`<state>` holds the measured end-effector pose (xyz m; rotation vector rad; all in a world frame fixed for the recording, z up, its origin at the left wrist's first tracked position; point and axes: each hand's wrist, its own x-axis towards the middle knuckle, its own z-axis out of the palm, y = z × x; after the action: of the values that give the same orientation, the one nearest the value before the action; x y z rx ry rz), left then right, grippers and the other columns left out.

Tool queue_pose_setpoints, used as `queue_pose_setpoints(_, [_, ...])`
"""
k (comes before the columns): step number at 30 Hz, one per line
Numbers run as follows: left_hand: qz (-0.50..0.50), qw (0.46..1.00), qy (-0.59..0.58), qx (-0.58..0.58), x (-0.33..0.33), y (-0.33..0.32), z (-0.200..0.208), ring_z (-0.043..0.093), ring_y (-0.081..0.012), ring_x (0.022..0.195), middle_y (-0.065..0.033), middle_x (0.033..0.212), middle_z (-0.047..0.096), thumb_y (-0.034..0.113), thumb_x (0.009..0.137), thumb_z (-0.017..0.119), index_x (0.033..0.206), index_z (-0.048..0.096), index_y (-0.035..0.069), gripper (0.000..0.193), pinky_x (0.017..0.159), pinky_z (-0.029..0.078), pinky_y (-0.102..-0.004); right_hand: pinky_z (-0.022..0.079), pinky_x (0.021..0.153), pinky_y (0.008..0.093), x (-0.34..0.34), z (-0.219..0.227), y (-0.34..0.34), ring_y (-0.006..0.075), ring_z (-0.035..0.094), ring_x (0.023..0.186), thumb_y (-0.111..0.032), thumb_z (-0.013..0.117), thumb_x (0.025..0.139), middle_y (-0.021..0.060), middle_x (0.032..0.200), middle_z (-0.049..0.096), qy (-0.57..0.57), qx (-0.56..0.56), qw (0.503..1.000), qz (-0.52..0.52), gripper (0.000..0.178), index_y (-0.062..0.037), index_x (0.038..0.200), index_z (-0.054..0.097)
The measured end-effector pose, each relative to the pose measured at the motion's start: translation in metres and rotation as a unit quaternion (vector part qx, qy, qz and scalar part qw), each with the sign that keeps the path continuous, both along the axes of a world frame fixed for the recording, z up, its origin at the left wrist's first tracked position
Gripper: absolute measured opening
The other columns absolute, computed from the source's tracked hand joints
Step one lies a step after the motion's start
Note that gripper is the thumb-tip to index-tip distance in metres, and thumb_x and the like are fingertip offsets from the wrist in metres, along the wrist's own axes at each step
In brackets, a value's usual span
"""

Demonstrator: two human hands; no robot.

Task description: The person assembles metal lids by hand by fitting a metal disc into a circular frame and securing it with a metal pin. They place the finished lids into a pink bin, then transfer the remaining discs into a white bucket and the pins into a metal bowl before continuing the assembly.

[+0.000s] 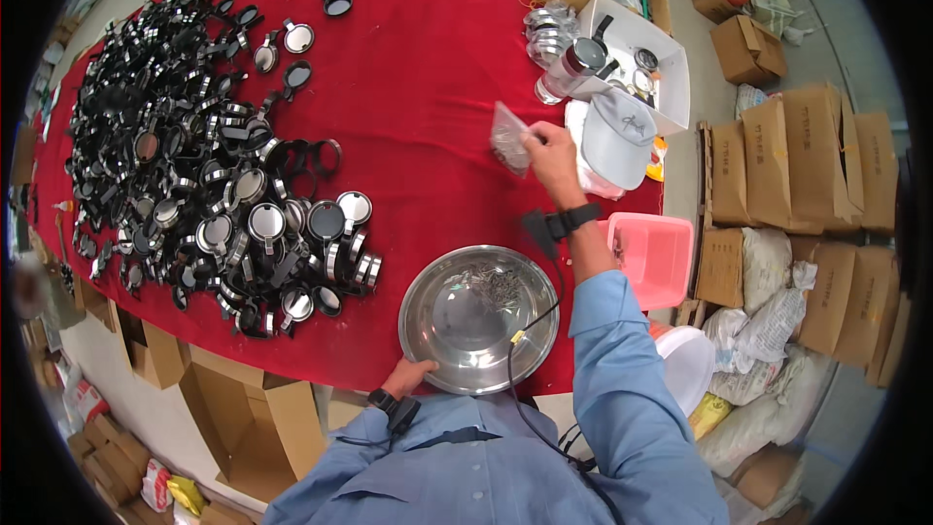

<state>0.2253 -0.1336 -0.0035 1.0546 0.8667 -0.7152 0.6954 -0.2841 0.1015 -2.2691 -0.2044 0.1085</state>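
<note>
Item, lower centre: left hand [408,377], forearm slanting in from below, thumb at the basin's lower-left rim; its other fingers are hidden, so I cannot tell how firm that grip is. 
Item, centre, beside it: steel basin [426,331], small metal pieces [496,289] lying within. 
Item, right of centre: right arm stretched well forward, blue sleeve [622,350] below a black wrist strap [569,222]. 
Item, upper centre-right: right hand [552,154], back uppermost, grip pinched on a clear bag [509,144] above the red-covered bench [418,107].
</note>
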Motion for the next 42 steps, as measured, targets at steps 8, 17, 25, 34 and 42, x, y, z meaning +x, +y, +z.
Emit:
queue_pose_setpoints(8, [0.055,0.998,0.001,-0.005,0.0,-0.014,0.009,0.064,-0.0246,0.112,-0.0136,0.13,0.066,0.009,0.086,0.071,0.136,0.057,-0.006,0.054,0.1,0.05,-0.0365,0.054,0.076,0.0469,0.038,-0.034,-0.077,0.0392,0.07,0.083,-0.026,0.071,0.085,0.0193,0.085,0.072,-0.033,-0.136,0.986,-0.091,0.022,-0.0056,0.092,0.075])
queue_pose_setpoints(17, [0.012,0.997,-0.038,0.068,0.017,-0.036,0.025,0.065,-0.0217,0.103,-0.01,0.113,0.07,0.015,0.083,0.074,0.132,0.06,-0.001,0.054,0.087,0.054,-0.0356,0.053,0.081,0.0467,0.045,-0.032,-0.135,0.0389,0.07,0.088,-0.021,0.067,0.089,0.0195,0.094,0.073,-0.064,-0.191,0.977,-0.073,0.018,-0.0036,0.093,0.073])
queue_pose_setpoints(25, [0.075,0.995,-0.07,0.016,0.04,-0.027,0.016,0.071,-0.0246,0.102,-0.0138,0.116,0.07,0.006,0.085,0.068,0.131,0.059,-0.005,0.047,0.088,0.06,-0.0393,0.052,0.074,0.0386,0.002,0.019,-0.126,0.0256,0.068,0.077,-0.015,0.053,0.095,0.0162,0.081,0.07,-0.182,-0.081,0.98,-0.027,0.027,0.0023,0.107,0.07])
queue_pose_setpoints(34, [0.02,0.974,-0.214,-0.068,0.078,-0.09,0.049,0.062,-0.0215,0.121,-0.016,0.132,0.062,0.012,0.095,0.069,0.139,0.05,-0.004,0.051,0.102,0.052,-0.0343,0.054,0.087,0.0496,-0.171,0.001,-0.1,0.0445,0.068,0.096,-0.007,0.059,0.089,0.0237,0.104,0.072,0.014,-0.038,0.999,0.035,0.019,-0.0023,0.105,0.068])
queue_pose_setpoints(42, [0.014,0.996,-0.088,-0.023,0.014,-0.053,0.071,0.071,-0.0219,0.104,-0.0154,0.117,0.071,0.016,0.102,0.059,0.13,0.057,-0.001,0.033,0.087,0.058,-0.0309,0.052,0.083,0.0561,-0.212,-0.035,-0.122,0.0491,0.067,0.092,-0.007,0.057,0.085,0.0295,0.093,0.07,0.061,-0.158,0.979,0.113,0.019,-0.0018,0.1,0.067])
